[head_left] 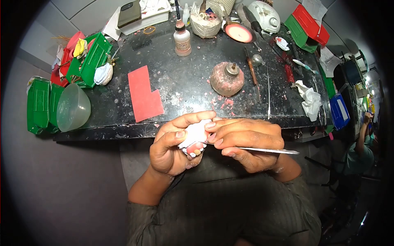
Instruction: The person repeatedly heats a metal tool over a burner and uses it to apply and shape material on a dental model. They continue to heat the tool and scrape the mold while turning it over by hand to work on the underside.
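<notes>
Just off the table's front edge, my left hand [166, 149] is closed around a white plaster dental model [192, 134]. Pink wax and several artificial teeth [195, 149] show on the model's lower side. My right hand [252, 137] grips a thin, pale metal carving tool [269, 151], its handle sticking out to the right. The tool's working end meets the model's right side, partly covered by my fingers. Fingertips of my right hand also touch the model's upper right.
On the dark table [111, 127] lie a pink wax sheet [143, 98], a wax-spattered spirit lamp [227, 80], a wooden-handled knife [251, 67] and crumpled tissue [310, 100]. A plastic bowl [74, 108] and green bins [40, 104] stand left. Another person [361, 153] sits far right.
</notes>
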### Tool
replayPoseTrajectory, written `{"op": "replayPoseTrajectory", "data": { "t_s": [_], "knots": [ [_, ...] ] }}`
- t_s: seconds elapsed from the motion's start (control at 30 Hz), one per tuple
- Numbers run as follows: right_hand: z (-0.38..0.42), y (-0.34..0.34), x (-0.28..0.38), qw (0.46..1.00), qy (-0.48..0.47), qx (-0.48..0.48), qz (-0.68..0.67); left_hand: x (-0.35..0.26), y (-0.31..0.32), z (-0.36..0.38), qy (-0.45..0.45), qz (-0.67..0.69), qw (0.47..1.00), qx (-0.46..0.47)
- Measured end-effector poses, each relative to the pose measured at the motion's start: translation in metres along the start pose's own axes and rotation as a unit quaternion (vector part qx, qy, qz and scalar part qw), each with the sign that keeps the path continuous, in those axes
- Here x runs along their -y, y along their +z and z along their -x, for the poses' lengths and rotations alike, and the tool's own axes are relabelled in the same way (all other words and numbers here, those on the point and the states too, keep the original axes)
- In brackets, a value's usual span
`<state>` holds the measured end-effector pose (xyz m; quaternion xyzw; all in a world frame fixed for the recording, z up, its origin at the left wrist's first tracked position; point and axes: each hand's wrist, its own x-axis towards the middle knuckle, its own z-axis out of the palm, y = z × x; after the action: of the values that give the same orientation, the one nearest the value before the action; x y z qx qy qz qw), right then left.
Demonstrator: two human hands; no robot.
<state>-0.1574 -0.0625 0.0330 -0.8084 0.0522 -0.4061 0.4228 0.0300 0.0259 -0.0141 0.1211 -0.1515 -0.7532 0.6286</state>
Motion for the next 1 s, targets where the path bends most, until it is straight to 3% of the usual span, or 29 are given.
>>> {"op": "replayPoseTrajectory", "data": {
  "t_s": [0.1,0.2,0.33,0.4,0.47,0.6,0.67,0.73,0.8,0.83,1.0],
  "knots": [
    [0.001,-0.001,-0.002,1.0,-0.02,0.004,0.024,0.001,0.0,0.0,-0.013,0.01,1.0,-0.025],
    [0.009,-0.002,-0.003,0.998,-0.02,-0.041,0.042,0.001,-0.007,-0.005,-0.03,0.044,0.998,0.041],
    [0.014,-0.001,-0.012,0.984,-0.002,-0.174,-0.038,0.0,-0.009,-0.008,0.043,-0.03,0.997,0.059],
    [0.012,-0.002,-0.011,0.979,0.011,-0.194,-0.066,0.003,-0.008,-0.009,0.124,-0.151,0.981,0.008],
    [0.016,-0.003,-0.009,0.975,0.048,-0.201,-0.085,0.001,-0.007,-0.008,0.117,-0.148,0.982,0.002],
    [0.019,-0.007,-0.006,0.973,0.074,-0.182,-0.122,0.001,-0.009,-0.01,0.126,-0.162,0.979,0.005],
    [0.012,-0.011,-0.012,0.988,-0.006,-0.144,0.049,0.001,-0.008,-0.01,0.132,-0.171,0.976,0.014],
    [0.011,-0.006,-0.01,0.986,0.016,-0.168,0.01,0.003,-0.004,-0.009,0.154,-0.193,0.969,-0.006],
    [0.009,-0.007,-0.005,0.992,0.049,-0.097,0.061,0.006,-0.001,-0.009,0.156,-0.205,0.966,-0.019],
    [0.004,-0.009,-0.004,0.994,0.03,-0.057,0.088,0.007,0.0,-0.009,0.159,-0.217,0.963,-0.033],
    [-0.003,0.0,-0.006,0.995,0.0,-0.031,0.092,0.008,0.004,-0.008,0.167,-0.232,0.958,-0.013]
  ]
}}
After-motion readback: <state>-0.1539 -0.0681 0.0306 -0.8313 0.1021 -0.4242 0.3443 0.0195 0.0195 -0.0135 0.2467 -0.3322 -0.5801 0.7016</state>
